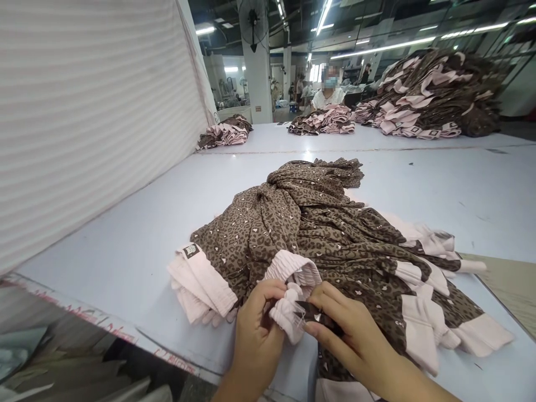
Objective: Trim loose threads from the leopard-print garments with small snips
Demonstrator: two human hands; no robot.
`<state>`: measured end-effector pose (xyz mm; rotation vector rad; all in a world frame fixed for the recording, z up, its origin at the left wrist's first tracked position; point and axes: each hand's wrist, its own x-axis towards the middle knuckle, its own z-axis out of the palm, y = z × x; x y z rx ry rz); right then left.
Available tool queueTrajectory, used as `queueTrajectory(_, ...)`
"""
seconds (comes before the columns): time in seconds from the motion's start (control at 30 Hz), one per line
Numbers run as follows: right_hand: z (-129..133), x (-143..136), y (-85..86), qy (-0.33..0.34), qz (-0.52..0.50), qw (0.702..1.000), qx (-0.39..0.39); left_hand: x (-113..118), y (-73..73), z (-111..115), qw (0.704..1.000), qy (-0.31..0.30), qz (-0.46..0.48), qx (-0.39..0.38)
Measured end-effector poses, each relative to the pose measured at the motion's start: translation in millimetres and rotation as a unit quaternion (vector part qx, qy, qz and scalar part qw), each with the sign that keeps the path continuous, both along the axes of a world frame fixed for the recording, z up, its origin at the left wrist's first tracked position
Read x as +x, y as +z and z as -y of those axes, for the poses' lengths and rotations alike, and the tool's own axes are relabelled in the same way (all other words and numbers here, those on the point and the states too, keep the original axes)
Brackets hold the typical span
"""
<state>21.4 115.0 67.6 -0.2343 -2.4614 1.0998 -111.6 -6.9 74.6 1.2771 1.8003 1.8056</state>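
A heap of brown leopard-print garments (268, 218) with pale pink cuffs lies on the table in front of me. My left hand (259, 326) is closed on a pink ribbed waistband (288, 268), bunched up between thumb and fingers. In my right hand (347, 326) are small black thread snips (314, 314), gripped between thumb and fingers. Their tips point left at loose threads on the bunched pink fabric. The handle end is mostly hidden by my fingers. Left of my hands lies a folded pink band (203, 285) with a dark label.
Further garment piles stand at the back: a small one (226, 133), a middle one (324, 120) and a tall one (431, 100). A white cloth (92, 111) hangs along the left. Behind the table (138, 234) sits a masked person (329, 97). Brown board (502, 285) lies at the right.
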Motion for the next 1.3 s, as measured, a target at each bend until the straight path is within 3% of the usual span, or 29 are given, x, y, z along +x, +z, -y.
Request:
queueTrajectory(0.2,8,-8,-1.3,-0.018,-0.049,0.998,0.037,0,-0.4,2,0.998,0.009,-0.056,-0.008)
queueTrajectory(0.4,11,2,8.0,0.092,-0.027,0.995,0.036,1,-0.4,2,0.999,0.012,-0.041,0.001)
queueTrajectory(0.53,12,4,6.6,0.029,-0.005,0.999,0.03,2,-0.6,2,1.0,0.021,-0.016,0.011)
queueTrajectory(0.63,13,2,3.5,0.018,-0.002,1.0,0.022,3,-1.2,2,0.999,0.025,-0.018,0.01)
queueTrajectory(1.0,21,-7,-1.5,-0.005,-0.07,0.995,0.069,3,3.1,4,0.986,0.067,-0.151,0.012)
queueTrajectory(1.17,18,0,9.7,0.051,-0.043,0.998,0.015,3,5.0,4,0.993,0.052,-0.101,0.018)
queueTrajectory(1.3,17,3,12.5,0.033,-0.055,0.997,-0.036,4,4.6,1,0.995,0.062,-0.071,0.009)
